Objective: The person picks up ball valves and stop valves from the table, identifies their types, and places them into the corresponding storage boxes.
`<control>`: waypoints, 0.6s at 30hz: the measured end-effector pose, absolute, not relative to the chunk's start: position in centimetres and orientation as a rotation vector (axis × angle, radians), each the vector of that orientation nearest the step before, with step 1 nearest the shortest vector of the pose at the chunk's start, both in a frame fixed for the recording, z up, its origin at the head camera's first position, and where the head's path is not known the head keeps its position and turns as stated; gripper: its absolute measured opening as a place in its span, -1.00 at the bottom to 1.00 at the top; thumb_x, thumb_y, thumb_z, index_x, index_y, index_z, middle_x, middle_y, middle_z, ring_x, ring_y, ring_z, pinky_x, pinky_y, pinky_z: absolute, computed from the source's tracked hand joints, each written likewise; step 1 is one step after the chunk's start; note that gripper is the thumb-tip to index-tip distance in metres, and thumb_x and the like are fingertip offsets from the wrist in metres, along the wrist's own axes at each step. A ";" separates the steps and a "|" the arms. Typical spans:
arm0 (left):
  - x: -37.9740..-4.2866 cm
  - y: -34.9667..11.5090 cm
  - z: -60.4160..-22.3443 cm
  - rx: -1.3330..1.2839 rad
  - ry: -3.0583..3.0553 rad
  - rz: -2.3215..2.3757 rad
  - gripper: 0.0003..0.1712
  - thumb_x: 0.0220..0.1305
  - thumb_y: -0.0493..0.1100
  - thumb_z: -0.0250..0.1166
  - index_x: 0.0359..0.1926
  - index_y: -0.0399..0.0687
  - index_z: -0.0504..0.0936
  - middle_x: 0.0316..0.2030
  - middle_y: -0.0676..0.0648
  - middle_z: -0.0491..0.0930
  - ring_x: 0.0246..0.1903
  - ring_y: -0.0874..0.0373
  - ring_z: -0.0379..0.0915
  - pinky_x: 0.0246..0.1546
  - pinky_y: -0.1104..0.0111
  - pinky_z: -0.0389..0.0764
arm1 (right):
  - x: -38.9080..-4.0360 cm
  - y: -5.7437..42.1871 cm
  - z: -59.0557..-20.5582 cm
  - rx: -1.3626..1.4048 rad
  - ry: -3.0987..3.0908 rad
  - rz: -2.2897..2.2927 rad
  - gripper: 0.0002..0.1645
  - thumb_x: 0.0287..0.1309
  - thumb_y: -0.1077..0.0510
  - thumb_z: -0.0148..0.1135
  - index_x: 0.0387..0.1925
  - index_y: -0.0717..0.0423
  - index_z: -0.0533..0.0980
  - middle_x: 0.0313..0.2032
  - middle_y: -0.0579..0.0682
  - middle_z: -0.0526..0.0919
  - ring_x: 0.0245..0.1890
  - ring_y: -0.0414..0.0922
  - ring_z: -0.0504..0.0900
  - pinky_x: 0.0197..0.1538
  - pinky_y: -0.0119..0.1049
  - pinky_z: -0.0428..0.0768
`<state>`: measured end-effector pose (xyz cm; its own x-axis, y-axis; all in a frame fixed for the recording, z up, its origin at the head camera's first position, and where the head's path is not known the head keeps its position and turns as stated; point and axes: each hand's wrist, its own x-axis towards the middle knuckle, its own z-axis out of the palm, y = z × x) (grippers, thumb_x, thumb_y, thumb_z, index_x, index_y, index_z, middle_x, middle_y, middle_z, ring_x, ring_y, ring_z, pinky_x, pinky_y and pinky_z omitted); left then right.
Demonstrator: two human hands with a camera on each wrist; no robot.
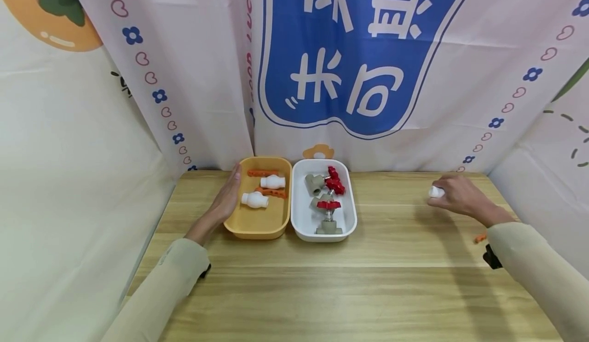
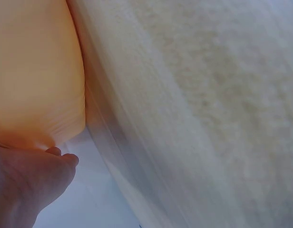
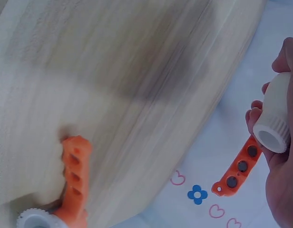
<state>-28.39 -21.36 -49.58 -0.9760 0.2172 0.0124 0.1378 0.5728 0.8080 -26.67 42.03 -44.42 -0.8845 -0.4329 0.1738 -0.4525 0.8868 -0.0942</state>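
My right hand grips a white plastic ball valve above the right part of the table. In the right wrist view the ribbed open end of that valve faces the camera, and its orange handle sticks out beyond the fingers. My left hand lies along the left side of the yellow tray, fingers extended against its wall. Inside that tray are two white ball valves with orange handles. In the left wrist view, fingertips touch the tray's wall.
Beside the yellow tray stands a white tray with several grey valves with red handwheels. Another orange-handled valve lies on the table near my right wrist, mostly hidden by the sleeve in the head view. Printed curtains enclose the wooden table.
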 end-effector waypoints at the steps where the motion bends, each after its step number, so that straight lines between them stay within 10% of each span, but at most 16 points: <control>1: -28.4 -21.4 -49.6 0.309 2.708 1.377 -0.17 0.66 0.32 -0.63 0.71 0.02 -0.37 0.71 -0.06 -0.45 0.69 -0.09 -0.53 0.65 -0.08 -0.39 | -26.7 41.8 -44.3 0.697 -2.901 0.197 -0.50 0.01 -0.02 0.64 -0.22 0.34 0.74 -0.24 0.28 0.77 -0.45 -0.06 0.61 -0.43 -0.21 0.56; 18: -28.4 -21.3 -49.5 0.305 2.702 1.403 -0.19 0.68 0.29 -0.61 0.72 -0.01 -0.37 0.72 -0.07 -0.44 0.69 -0.07 -0.52 0.65 -0.08 -0.37 | -26.9 37.1 -42.4 0.849 -2.844 0.241 -0.48 -0.04 0.08 0.60 -0.13 0.41 0.73 -0.16 0.34 0.77 -0.42 -0.03 0.68 -0.39 -0.17 0.69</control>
<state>-28.38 -21.25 -49.46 -0.9768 0.2134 0.0188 0.1381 0.5602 0.8167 -26.93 37.08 -42.36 -0.8251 -0.5278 0.2017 -0.5542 0.8255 -0.1068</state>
